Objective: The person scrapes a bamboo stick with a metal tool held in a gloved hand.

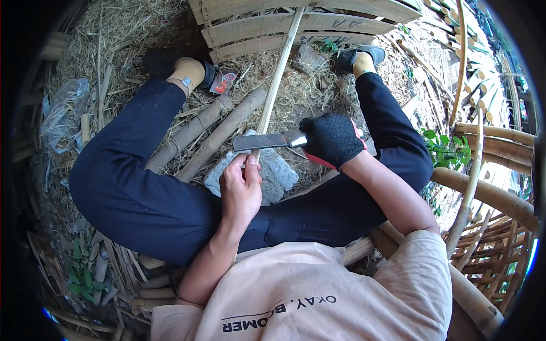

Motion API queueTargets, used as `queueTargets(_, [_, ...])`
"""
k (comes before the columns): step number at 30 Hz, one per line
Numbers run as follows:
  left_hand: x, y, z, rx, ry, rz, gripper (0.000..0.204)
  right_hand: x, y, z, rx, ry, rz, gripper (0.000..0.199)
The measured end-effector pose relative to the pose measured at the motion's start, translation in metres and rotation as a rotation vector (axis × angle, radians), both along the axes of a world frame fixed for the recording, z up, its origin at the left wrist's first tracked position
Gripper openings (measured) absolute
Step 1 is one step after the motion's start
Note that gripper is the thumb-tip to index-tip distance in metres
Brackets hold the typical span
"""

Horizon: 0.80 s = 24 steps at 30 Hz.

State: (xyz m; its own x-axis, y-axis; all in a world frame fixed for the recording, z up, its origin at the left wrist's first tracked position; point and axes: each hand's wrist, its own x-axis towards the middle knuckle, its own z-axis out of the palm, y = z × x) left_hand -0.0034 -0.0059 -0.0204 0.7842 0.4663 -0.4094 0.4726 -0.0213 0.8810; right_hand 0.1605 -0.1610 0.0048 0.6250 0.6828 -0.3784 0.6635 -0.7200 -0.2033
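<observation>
My bare left hand (241, 186) pinches the near end of a long, pale bamboo strip (280, 71) between thumb and fingers. The strip runs away from me and its far end crosses a wooden crate. My right hand (333, 139), in a black glove with red edging, is closed round the handle of a knife; the glove hides most of that handle. The knife's broad, blunt-ended blade (260, 142) lies across the strip, just beyond my left fingertips. Below my hands, between my legs, sits a grey stone block (274, 179).
A slatted wooden crate (250, 31) stands at the far side. Two bamboo poles (227, 128) lie beside the stone. Cut bamboo (483, 91) is piled at far right, near a bamboo frame (489, 196). A clear plastic bag (67, 113) lies on the straw at left.
</observation>
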Motion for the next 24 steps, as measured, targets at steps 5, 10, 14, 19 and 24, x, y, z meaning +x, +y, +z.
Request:
queueTargets(5, [0.001,0.000,0.003,0.024,0.021,-0.015,0.028,0.013,-0.002,-0.004,0.006,-0.062,-0.039,0.021])
queueTargets(10, [-0.001,-0.002,-0.001,-0.015,-0.008,0.007,0.027,0.020,-0.007,-0.011,0.059,-0.094,-0.026,0.020])
queueTargets(14, [0.000,-0.001,0.001,-0.048,-0.022,0.024,0.027,0.022,-0.005,-0.010,0.041,-0.113,-0.018,0.020])
queueTargets(19, [-0.003,0.001,0.003,-0.107,-0.026,0.023,0.027,0.031,-0.008,-0.014,0.030,-0.169,-0.125,0.017])
queueTargets(24, [-0.005,0.002,0.010,-0.181,0.018,0.041,0.031,0.074,-0.037,-0.015,0.047,-0.281,-0.252,0.021])
